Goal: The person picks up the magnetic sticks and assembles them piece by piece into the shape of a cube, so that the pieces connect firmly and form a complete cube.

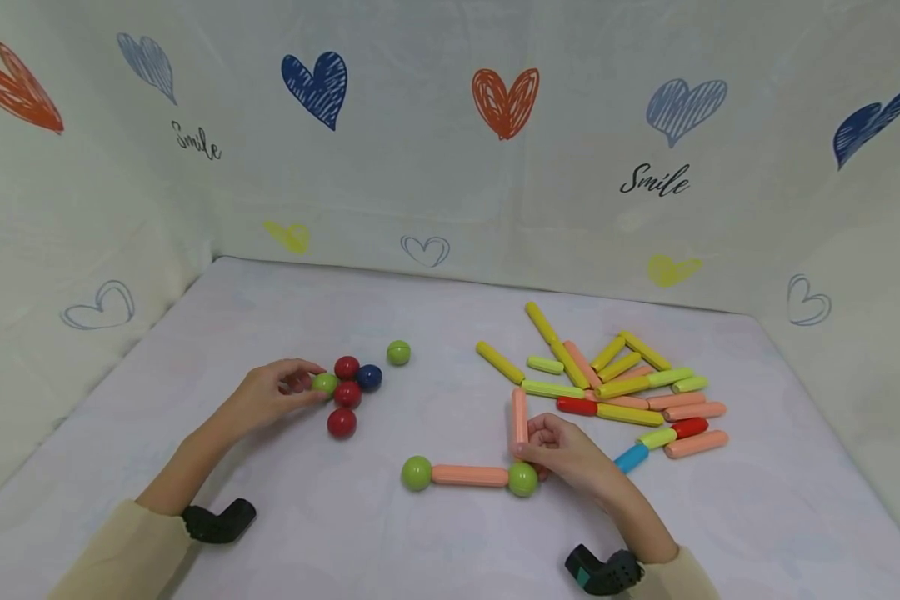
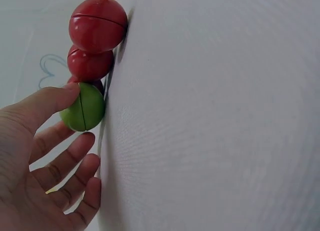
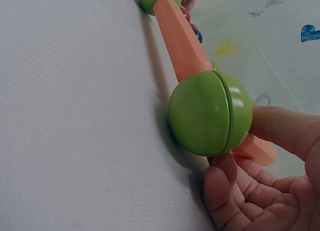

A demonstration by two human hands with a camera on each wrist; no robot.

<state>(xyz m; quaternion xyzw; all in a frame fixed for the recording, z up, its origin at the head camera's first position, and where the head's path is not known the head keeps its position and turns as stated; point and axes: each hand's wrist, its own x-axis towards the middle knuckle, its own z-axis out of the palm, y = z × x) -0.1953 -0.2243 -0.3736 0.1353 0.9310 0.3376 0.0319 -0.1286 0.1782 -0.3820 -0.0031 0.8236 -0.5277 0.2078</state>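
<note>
My left hand [image 1: 273,392] pinches a green ball [image 2: 82,108] between thumb and forefinger, its other fingers loosely bent. The ball touches or nearly touches a cluster of red balls [image 1: 347,395] and a dark blue ball [image 1: 370,377]. My right hand [image 1: 566,450] holds an orange stick [image 1: 520,417] near its lower end, at a green ball [image 1: 522,479]. That ball joins one end of a lying orange stick [image 1: 470,475]; a second green ball [image 1: 417,472] caps the other end. In the right wrist view the near ball partly hides the fingertips and the held stick.
A loose pile of yellow, orange, green and red sticks [image 1: 630,412] lies on the right of the white table [image 1: 307,533]. One blue stick [image 1: 632,457] is beside my right hand. A lone green ball [image 1: 399,352] sits behind the cluster. A patterned cloth [image 1: 420,183] hangs behind.
</note>
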